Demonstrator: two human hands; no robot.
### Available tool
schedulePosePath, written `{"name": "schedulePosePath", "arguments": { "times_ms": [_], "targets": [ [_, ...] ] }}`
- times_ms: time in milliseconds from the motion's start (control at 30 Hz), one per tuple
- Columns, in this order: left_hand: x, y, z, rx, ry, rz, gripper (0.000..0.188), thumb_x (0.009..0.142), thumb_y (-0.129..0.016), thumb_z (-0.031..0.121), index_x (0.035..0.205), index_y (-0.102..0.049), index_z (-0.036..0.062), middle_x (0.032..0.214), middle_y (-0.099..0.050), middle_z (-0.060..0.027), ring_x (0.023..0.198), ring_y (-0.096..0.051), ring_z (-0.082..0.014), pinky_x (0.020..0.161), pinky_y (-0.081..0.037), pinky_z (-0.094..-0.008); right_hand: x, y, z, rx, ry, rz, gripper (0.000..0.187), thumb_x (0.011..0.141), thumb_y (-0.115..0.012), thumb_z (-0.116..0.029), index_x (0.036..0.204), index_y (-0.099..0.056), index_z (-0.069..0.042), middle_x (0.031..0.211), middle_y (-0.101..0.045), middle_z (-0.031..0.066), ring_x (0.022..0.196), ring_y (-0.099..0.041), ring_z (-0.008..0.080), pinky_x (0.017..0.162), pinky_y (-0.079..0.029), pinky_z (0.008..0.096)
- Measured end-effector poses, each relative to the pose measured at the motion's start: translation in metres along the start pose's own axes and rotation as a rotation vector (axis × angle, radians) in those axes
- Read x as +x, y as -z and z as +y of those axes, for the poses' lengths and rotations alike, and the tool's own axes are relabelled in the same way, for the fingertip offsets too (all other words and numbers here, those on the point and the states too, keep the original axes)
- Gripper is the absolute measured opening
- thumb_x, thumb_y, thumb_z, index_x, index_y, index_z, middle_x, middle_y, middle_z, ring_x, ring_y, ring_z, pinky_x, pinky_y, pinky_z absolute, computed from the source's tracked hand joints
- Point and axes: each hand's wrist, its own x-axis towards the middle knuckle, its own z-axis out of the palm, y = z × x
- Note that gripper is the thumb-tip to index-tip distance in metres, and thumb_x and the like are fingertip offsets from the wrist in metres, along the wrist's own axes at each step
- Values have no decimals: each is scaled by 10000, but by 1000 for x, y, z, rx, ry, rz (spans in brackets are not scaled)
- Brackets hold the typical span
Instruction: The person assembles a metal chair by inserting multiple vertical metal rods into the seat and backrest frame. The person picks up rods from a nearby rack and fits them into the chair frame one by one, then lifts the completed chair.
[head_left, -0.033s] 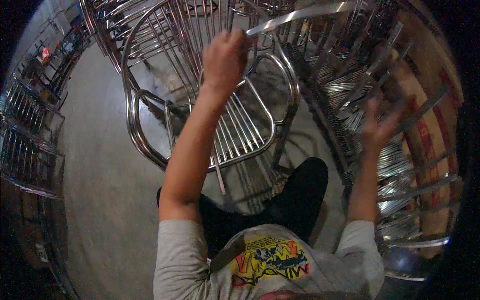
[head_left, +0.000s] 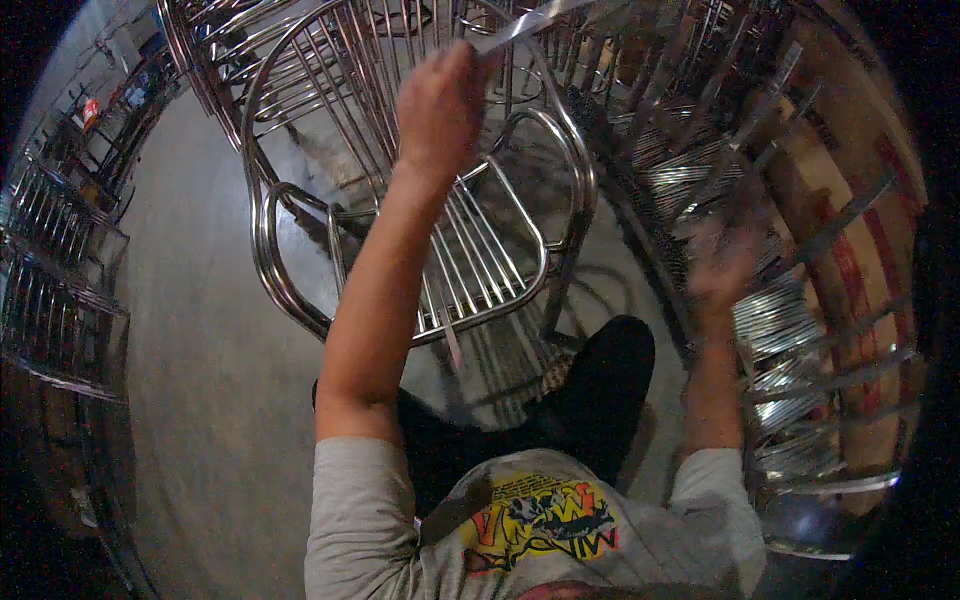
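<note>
Raised over a shiny tubular metal chair frame (head_left: 520, 205), my left hand (head_left: 438, 115) is closed around a long, thin, shiny strip (head_left: 525, 28). One part of the strip runs from the fist toward the upper right. Below the forearm, a narrow pale end (head_left: 453, 345) hangs past the front rail of the seat; whether it belongs to the same strip is hidden. My right hand (head_left: 722, 262) is off to the right, apart from the chair, in front of stacked metal rods. Motion smears its fingers, so their pose and anything in them are unclear.
Bundles of bright metal rods (head_left: 785, 335) fill a rack on the right, beside brown cardboard (head_left: 850, 230). More tubular metal frames (head_left: 65, 305) stand along the left. Others (head_left: 290, 45) are behind the chair. Concrete floor (head_left: 210, 350) stretches to its left.
My left hand has shifted slightly up and left, still gripping the strip. My right hand has swung left and a little down. The strip's upper part has moved upward; the chair stays put.
</note>
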Motion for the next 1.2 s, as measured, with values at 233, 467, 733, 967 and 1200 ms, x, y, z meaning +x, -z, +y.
{"name": "schedulePosePath", "arguments": {
  "times_ms": [233, 467, 733, 967, 1200],
  "targets": [
    [-4, -52, 5, -218, 486, 144, 359, 954, -523, 350, 997, -595, 1, 860, -649, -170, 771, -611, -318, 672, -456, -408, -166, -25, -33, 815, -807, -1017, 467, 959, -509, -404, 1246, -475, -37, 1022, -571, 134, 822, -583, 270, 698, -487, 397],
    [-186, -74, -2, 167, 621, -722, 664, 927, -407, 563, 1443, -333, 152, 1424, -387, -235, 1324, -351, -420, 1080, -242, -556, -150, -39, -12, 752, -1389, -880, 394, 984, -487, -332, 1289, -405, -97, 731, -468, 18, 503, -376, 95, 424, -339, 277],
    [-253, -72, -62, 304, 512, -843, 605, 931, -335, 596, 1446, -359, 279, 1513, -275, -183, 1405, -211, -406, 1133, -106, -558, -115, -134, 24, 803, -1372, -914, 134, 979, -476, -274, 1070, -462, -176, 594, -373, -15, 437, -322, 104, 391, -264, 263],
    [-241, -60, -78, 268, 560, -832, 577, 929, -362, 580, 1421, -401, 282, 1505, -295, -178, 1403, -221, -401, 1132, -114, -556, -90, -181, 8, 815, -1448, -889, 171, 976, -486, -287, 1110, -472, -182, 573, -334, -22, 401, -270, 98, 366, -228, 264],
    [-245, -65, -79, 294, 541, -798, 557, 929, -388, 562, 1408, -424, 280, 1486, -329, -181, 1391, -248, -401, 1130, -131, -558, -96, -184, 20, 853, -1407, -854, 175, 978, -484, -285, 1117, -481, -180, 563, -328, -30, 395, -267, 87, 370, -244, 261]
  ]
}}
